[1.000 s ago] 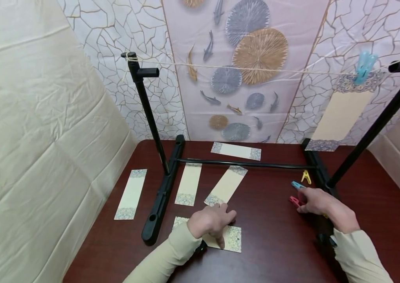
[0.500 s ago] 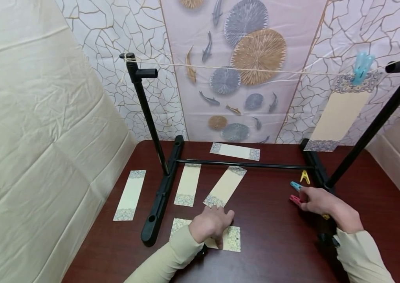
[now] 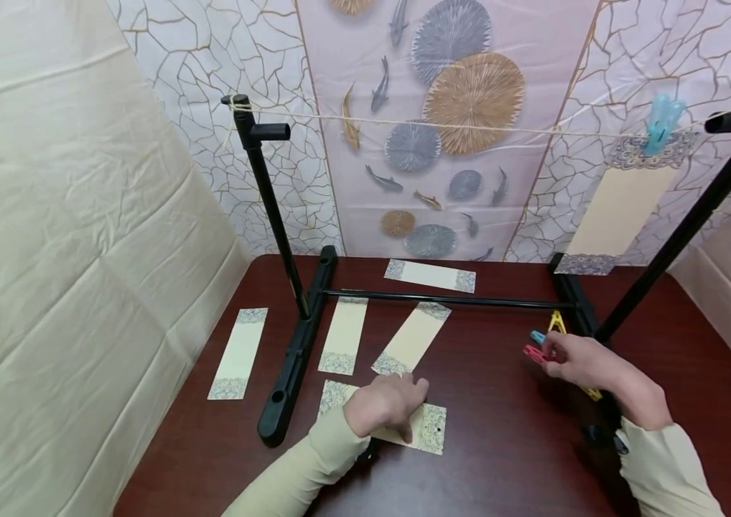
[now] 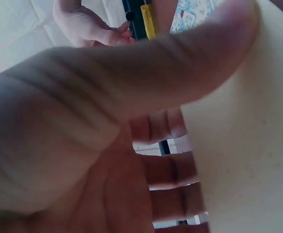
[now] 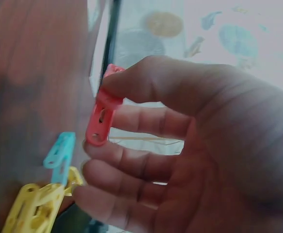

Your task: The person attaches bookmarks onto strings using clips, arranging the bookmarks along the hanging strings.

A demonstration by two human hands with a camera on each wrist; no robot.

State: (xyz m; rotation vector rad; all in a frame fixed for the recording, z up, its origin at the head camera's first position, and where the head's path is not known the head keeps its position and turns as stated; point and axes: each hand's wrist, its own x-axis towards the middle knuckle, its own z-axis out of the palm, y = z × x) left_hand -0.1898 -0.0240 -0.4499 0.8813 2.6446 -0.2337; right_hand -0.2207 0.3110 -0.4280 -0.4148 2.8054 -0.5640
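Observation:
My left hand [image 3: 386, 406] pinches a cream card [image 3: 431, 429] with patterned ends at the front middle. In the left wrist view the thumb lies across the card's face [image 4: 248, 145], with the fingers behind it. Between thumb and index finger, my right hand [image 3: 588, 366] grips a red clothespin [image 3: 536, 354], seen large in the right wrist view [image 5: 101, 116]. Close by are a light blue clothespin [image 3: 537, 337] and a yellow clothespin [image 3: 557, 321]. Another yellow clothespin [image 3: 593, 394] shows partly below the right hand.
A black stand [image 3: 291, 373] carries a string [image 3: 352, 118] across its posts. A patterned card [image 3: 620, 201] hangs there from a light blue clothespin [image 3: 663, 123]. More cards lie on the table, including one outside the left foot [image 3: 238, 354] and one behind the crossbar [image 3: 430, 276].
The card in my left hand has shifted slightly up and tilted. My right hand has drawn the red clothespin a little up and left; the blue one is now more covered by the fingers.

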